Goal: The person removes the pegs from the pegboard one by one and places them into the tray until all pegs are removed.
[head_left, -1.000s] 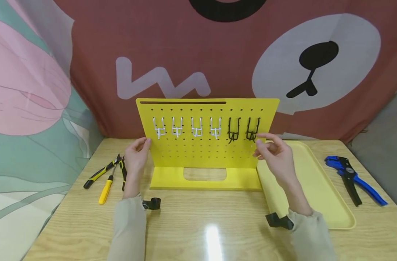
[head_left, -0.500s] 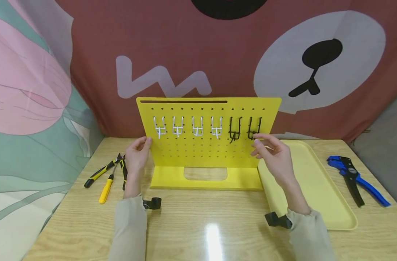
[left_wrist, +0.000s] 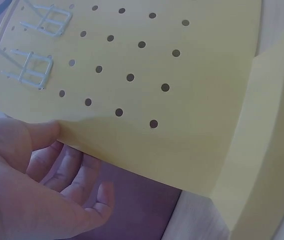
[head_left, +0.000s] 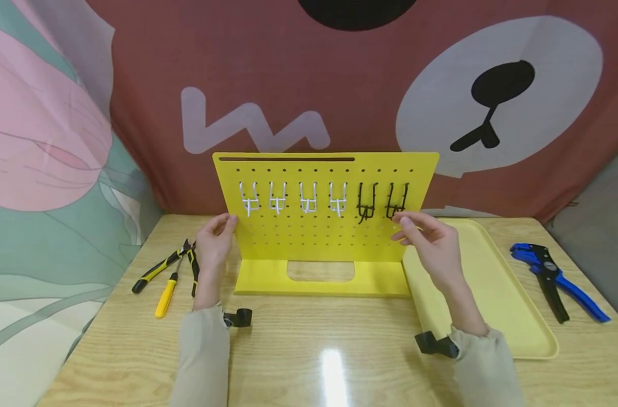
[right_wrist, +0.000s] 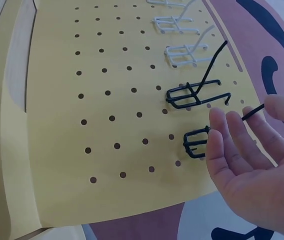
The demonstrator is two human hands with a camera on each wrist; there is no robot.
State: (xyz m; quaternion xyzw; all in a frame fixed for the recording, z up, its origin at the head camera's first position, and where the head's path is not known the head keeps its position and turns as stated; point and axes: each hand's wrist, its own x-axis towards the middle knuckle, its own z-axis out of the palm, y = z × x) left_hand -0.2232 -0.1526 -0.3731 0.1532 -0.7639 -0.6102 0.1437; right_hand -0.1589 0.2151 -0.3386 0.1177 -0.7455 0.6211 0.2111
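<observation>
A yellow pegboard (head_left: 319, 254) stands upright on its flat base. Four-wire-style rows aside, several white wire hooks (head_left: 249, 200) hang across its left and middle, with a black wire hook (head_left: 366, 209) right of them. My left hand (head_left: 213, 243) grips the board's left edge, thumb (left_wrist: 44, 134) on the front and the other fingers behind. At the right end is a second black hook (right_wrist: 196, 132), partly hidden by fingers. My right hand (head_left: 438, 249) pinches that hook's projecting prong (right_wrist: 254, 111) between thumb and index finger, the other fingers loosely bent.
Yellow-and-black pliers (head_left: 159, 271) and a yellow-handled screwdriver (head_left: 165, 297) lie left of the board. A pale yellow tray (head_left: 497, 305) lies at right, partly under my right arm. Beyond it is a blue-and-black wire stripper (head_left: 548, 271). A printed cloth (head_left: 268, 56) hangs behind.
My right hand's fingertips have shifted slightly at the right black hook, around its prong. My left hand stays on the board's edge. The whole head view has drifted a little.
</observation>
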